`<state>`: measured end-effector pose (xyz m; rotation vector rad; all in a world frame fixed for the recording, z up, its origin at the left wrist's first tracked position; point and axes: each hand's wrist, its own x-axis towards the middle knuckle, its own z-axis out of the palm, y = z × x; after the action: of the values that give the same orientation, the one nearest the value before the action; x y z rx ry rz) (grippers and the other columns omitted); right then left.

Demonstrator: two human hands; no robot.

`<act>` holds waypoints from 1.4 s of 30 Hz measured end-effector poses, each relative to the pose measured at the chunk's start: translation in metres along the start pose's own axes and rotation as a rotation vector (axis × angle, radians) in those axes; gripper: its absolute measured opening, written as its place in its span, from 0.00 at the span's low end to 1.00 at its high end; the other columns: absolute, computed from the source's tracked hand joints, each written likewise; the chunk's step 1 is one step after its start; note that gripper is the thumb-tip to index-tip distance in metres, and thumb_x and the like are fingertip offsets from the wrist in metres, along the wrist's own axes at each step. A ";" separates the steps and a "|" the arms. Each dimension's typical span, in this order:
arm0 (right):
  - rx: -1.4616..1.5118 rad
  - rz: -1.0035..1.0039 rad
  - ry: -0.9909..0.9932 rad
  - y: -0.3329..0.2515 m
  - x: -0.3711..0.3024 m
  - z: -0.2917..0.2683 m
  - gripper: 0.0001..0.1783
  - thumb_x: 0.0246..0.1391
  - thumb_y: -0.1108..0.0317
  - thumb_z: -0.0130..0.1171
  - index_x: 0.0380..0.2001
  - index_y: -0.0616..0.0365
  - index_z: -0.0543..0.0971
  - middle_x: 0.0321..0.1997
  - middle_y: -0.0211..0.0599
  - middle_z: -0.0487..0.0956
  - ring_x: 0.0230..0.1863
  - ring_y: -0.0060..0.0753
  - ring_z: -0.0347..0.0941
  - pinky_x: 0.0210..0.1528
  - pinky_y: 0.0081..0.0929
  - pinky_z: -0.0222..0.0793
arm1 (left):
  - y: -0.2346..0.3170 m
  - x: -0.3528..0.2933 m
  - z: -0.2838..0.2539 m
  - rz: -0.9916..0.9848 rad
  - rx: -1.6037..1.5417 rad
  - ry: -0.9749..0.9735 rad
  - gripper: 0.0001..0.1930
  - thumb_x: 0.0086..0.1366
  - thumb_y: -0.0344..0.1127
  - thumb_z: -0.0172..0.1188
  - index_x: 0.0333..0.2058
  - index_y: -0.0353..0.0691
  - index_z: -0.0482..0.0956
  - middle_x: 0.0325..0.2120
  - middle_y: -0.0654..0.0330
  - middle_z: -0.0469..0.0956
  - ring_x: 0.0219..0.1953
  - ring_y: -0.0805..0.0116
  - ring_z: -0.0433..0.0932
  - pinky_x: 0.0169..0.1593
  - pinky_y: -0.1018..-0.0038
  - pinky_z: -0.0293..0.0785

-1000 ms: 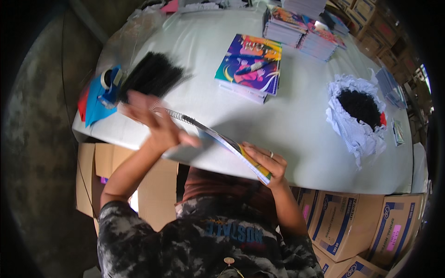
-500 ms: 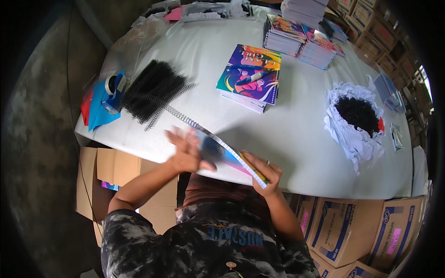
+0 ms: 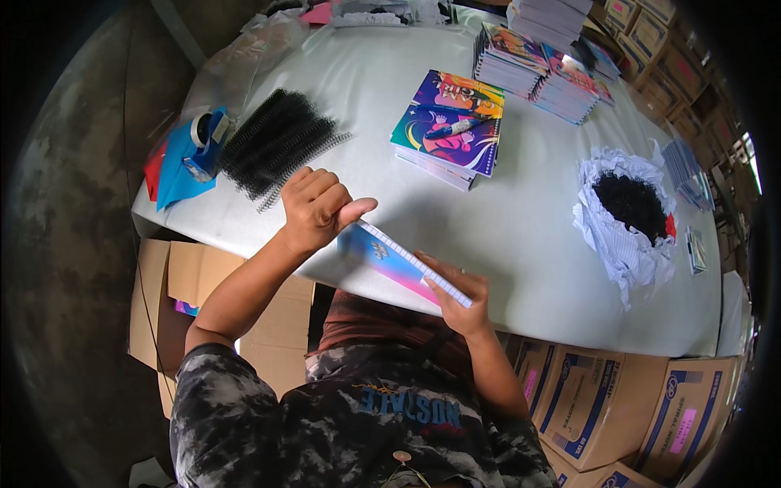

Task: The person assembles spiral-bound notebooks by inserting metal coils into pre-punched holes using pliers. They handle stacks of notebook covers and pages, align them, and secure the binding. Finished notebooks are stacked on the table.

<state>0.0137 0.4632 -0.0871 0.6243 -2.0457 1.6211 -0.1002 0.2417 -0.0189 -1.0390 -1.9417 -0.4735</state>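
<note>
My right hand [image 3: 465,302] grips the near end of a notebook [image 3: 389,264] with a blue and pink cover, held edge-up at a slant over the table's front edge. A pale strip with regular marks runs along its upper edge. At the notebook's far left end is my left hand [image 3: 313,207], its fingers curled in and the thumb stretched to the right. Whatever the curled fingers hold, if anything, is hidden. Just beyond that hand lies a pile of black spiral coils [image 3: 281,142].
A stack of colourful notebooks [image 3: 447,150] carries a pen [image 3: 457,128]. More notebook stacks [image 3: 508,65] stand behind it. Crumpled paper [image 3: 598,236] surrounds a dark coil heap [image 3: 630,203] at right. A blue tape dispenser [image 3: 207,146] sits left. Cartons [image 3: 590,398] stand below the table's edge.
My left hand has gone from open and blurred by motion to curled, higher at the notebook's end. The coil that stuck out there no longer shows. The view has shifted slightly.
</note>
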 end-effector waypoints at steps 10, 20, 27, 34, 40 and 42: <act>-0.121 -0.197 0.029 0.000 -0.008 0.005 0.14 0.48 0.77 0.51 0.39 0.70 0.77 0.39 0.51 0.79 0.41 0.43 0.78 0.43 0.27 0.74 | -0.019 -0.040 0.030 -0.130 0.056 0.378 0.54 0.53 0.76 0.31 0.56 0.24 0.53 0.59 0.35 0.49 0.62 0.36 0.45 0.62 0.43 0.34; -0.140 -0.220 0.056 0.002 -0.007 0.009 0.17 0.45 0.76 0.60 0.42 0.66 0.77 0.39 0.49 0.79 0.39 0.41 0.79 0.40 0.27 0.75 | 0.019 -0.093 0.027 -0.147 0.046 -0.044 0.57 0.52 0.77 0.34 0.60 0.23 0.45 0.61 0.29 0.39 0.64 0.34 0.34 0.61 0.42 0.23; -0.140 -0.189 0.042 -0.001 -0.008 0.008 0.14 0.50 0.75 0.54 0.40 0.70 0.77 0.39 0.51 0.79 0.39 0.42 0.79 0.41 0.27 0.74 | -0.002 -0.046 0.018 -0.085 0.200 0.197 0.57 0.53 0.77 0.27 0.60 0.21 0.39 0.62 0.33 0.35 0.63 0.31 0.33 0.59 0.39 0.21; -0.045 0.063 -0.010 -0.004 -0.009 -0.005 0.14 0.47 0.79 0.57 0.41 0.66 0.77 0.41 0.47 0.79 0.41 0.40 0.78 0.42 0.25 0.74 | 0.023 -0.007 -0.005 -0.038 0.178 0.174 0.31 0.60 0.65 0.43 0.40 0.40 0.77 0.38 0.54 0.74 0.45 0.59 0.70 0.50 0.62 0.56; 0.027 0.024 0.000 0.000 -0.003 0.001 0.17 0.46 0.81 0.56 0.43 0.65 0.77 0.44 0.47 0.78 0.44 0.39 0.77 0.45 0.24 0.73 | 0.016 0.000 -0.004 -0.073 -0.005 -0.173 0.21 0.44 0.56 0.65 0.15 0.48 0.68 0.13 0.69 0.64 0.20 0.70 0.67 0.30 0.72 0.56; -0.040 -0.032 0.019 0.000 -0.003 -0.001 0.18 0.46 0.81 0.55 0.44 0.65 0.76 0.44 0.47 0.78 0.43 0.39 0.78 0.44 0.25 0.73 | 0.010 0.014 0.002 0.006 0.032 0.106 0.27 0.47 0.65 0.55 0.27 0.45 0.69 0.27 0.59 0.65 0.33 0.62 0.66 0.39 0.65 0.58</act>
<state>0.0166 0.4645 -0.0889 0.6222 -2.0397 1.5583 -0.0970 0.2554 -0.0092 -0.9791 -1.8461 -0.4831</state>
